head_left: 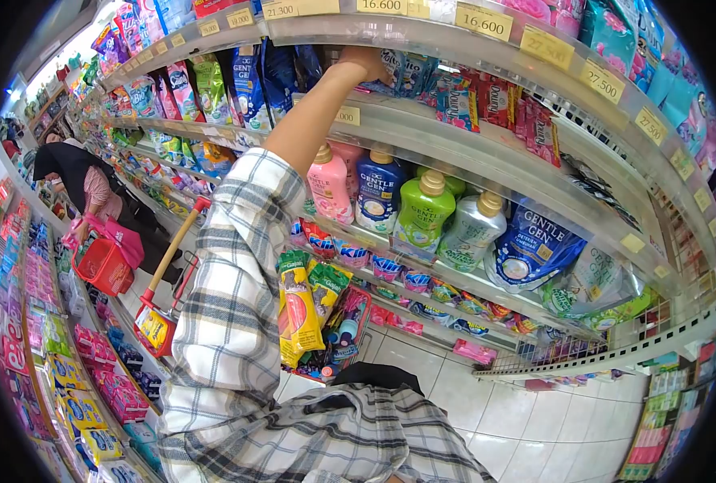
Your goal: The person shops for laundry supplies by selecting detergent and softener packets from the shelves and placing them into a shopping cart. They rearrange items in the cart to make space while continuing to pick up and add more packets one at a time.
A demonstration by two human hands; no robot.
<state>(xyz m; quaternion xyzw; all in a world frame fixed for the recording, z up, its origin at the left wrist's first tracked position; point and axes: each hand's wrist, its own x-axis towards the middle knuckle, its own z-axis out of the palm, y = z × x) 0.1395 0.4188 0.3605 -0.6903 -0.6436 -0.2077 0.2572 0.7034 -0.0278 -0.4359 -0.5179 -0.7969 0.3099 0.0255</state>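
Note:
My left arm, in a plaid sleeve, stretches up to a shelf, where my left hand (364, 64) reaches in beside blue sachets (413, 72). Its fingers are mostly hidden behind the shelf edge and the packs. To its left stand dark blue pouches (249, 87); to its right are red sachet packs (496, 95). One shelf lower are a pink bottle (330, 185), a blue bottle (376, 193), a green bottle (424, 211) and a silver bottle (472, 232). My right hand does not show.
A basket (366, 310) holding yellow packs (300, 314) and other goods is near my body. Left of my arm is a trolley handle (177, 249). Farther left, a person (92, 189) stands with a red basket (104, 267). Shelves line both sides of the tiled floor (527, 419).

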